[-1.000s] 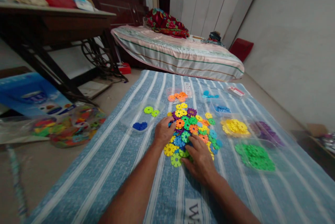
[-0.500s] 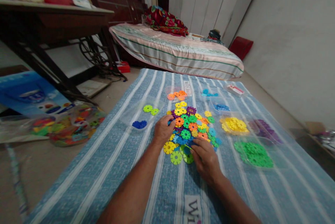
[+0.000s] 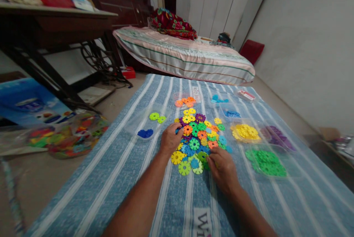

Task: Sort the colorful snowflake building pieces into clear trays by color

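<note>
A mixed heap of flower-shaped plastic discs (image 3: pixel 194 143) in several colours lies on the striped cloth. At the heap's left edge, my left hand (image 3: pixel 170 139) is closed, and a bit of a blue disc (image 3: pixel 177 130) shows at its fingertips. My right hand (image 3: pixel 223 167) is low at the heap's right side, its fingers bent and pressed together beside a green disc (image 3: pixel 203 157). Whatever is in those fingers is hidden. Nearest me lie a lime disc (image 3: pixel 184 168) and a yellow disc (image 3: pixel 177 157).
Clear containers surround the heap: lime and dark blue discs (image 3: pixel 145 133) left, orange discs (image 3: pixel 189 101) behind, yellow discs (image 3: pixel 245 132), purple discs (image 3: pixel 279 138) and green discs (image 3: pixel 267 162) right. Light blue discs (image 3: pixel 219 99) sit at the back. A bed (image 3: pixel 182 56) stands beyond.
My right hand has shifted slightly right, and a green disc shows where its fingertips were. My left hand stays at the heap's left edge. The whole view has moved a little.
</note>
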A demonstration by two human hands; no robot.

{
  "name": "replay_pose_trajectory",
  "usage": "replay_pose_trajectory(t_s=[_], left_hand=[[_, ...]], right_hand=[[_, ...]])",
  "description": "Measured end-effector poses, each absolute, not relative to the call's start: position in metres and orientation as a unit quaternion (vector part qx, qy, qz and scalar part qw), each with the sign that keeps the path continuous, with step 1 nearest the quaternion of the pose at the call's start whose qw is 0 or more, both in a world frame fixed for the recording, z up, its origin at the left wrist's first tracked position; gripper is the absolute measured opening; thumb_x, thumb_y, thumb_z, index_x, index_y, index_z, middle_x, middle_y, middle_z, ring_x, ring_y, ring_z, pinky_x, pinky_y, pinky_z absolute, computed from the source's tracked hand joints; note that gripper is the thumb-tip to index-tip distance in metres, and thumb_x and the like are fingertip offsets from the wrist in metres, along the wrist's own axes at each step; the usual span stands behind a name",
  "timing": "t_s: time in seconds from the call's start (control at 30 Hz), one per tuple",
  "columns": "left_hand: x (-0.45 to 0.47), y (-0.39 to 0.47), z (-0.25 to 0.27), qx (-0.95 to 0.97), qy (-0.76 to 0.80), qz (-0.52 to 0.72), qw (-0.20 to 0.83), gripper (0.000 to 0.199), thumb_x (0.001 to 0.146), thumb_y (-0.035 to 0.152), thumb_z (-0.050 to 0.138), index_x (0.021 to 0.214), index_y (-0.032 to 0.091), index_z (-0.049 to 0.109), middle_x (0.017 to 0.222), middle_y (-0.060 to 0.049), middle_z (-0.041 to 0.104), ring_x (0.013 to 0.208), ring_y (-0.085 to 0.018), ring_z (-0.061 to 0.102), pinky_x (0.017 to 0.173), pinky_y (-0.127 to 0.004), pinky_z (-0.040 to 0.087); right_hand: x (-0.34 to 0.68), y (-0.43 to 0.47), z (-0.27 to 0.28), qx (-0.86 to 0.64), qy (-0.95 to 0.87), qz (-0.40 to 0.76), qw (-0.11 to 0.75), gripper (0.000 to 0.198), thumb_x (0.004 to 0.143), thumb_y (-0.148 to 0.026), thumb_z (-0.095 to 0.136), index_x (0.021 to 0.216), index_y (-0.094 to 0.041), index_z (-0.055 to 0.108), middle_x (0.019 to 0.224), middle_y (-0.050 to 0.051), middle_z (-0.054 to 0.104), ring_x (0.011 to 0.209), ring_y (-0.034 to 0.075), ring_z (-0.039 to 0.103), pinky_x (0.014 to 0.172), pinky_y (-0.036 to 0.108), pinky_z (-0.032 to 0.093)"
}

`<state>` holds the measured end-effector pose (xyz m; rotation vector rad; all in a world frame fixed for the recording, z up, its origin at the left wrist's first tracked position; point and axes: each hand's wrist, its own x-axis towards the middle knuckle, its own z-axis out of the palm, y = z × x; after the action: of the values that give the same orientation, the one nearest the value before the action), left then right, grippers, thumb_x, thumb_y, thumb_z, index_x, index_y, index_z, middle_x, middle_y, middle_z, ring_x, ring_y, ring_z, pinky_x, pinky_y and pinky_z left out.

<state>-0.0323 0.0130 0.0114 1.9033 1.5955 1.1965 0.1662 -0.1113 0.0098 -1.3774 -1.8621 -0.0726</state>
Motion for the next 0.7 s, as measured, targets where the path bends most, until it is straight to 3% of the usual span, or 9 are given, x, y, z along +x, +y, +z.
replay_pose_trajectory(t_s=[0.23,0.7], left_hand=[[-0.033,0.015,0.01,0.681,0.559,0.433,0.188,0.019,0.078,0.026,0.052,0.089,0.02,0.067,0.1,-0.004,0.071,0.098,-0.019,0.064,0.094,-0.032,0.048],[-0.034,0.017,0.01,0.677,0.562,0.434,0.194,0.019,0.078,0.028,0.053,0.089,0.02,0.067,0.101,-0.004,0.071,0.098,-0.019,0.064,0.094,-0.033,0.048]], right_hand=[[0.164,-0.111,0.013,-0.533,-0.751,-0.027,0.389,0.011,0.088,-0.021,0.055,0.085,-0.019,0.065,0.092,0.008,0.067,0.096,0.023,0.06,0.084,0.038,0.048],[0.159,-0.112,0.028,-0.53,-0.757,-0.019,0.383,0.017,0.089,-0.021,0.054,0.077,-0.019,0.065,0.089,0.007,0.067,0.093,0.021,0.059,0.085,0.037,0.047]])
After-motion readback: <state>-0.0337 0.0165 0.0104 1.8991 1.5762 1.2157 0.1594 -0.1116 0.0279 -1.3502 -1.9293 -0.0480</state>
